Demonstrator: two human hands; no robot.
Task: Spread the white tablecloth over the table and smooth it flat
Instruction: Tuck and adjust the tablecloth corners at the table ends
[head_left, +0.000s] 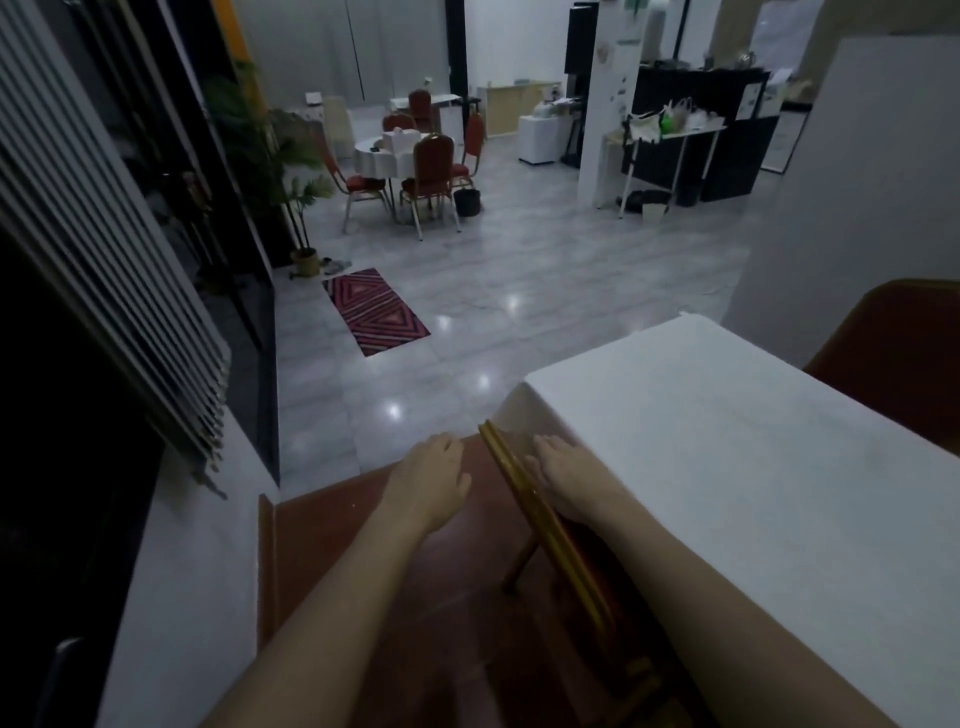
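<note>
The white tablecloth (727, 467) covers the table at 3 o'clock, and grey tiles and a patterned rug (375, 310) lie toward 11. Both hands reach forward with fingers loosely straight, gripping nothing. The right hand (561, 478) is at the cloth's near edge and the left hand (431, 483) is beside a gold chair frame (569, 566).

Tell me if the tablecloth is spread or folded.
Spread: the tablecloth lies as one flat, smooth sheet and drapes down at its edge.

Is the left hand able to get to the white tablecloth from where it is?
Probably, but not directly: the gold chair back stands between the left hand and the white tablecloth, so it would have to go over it.
</note>
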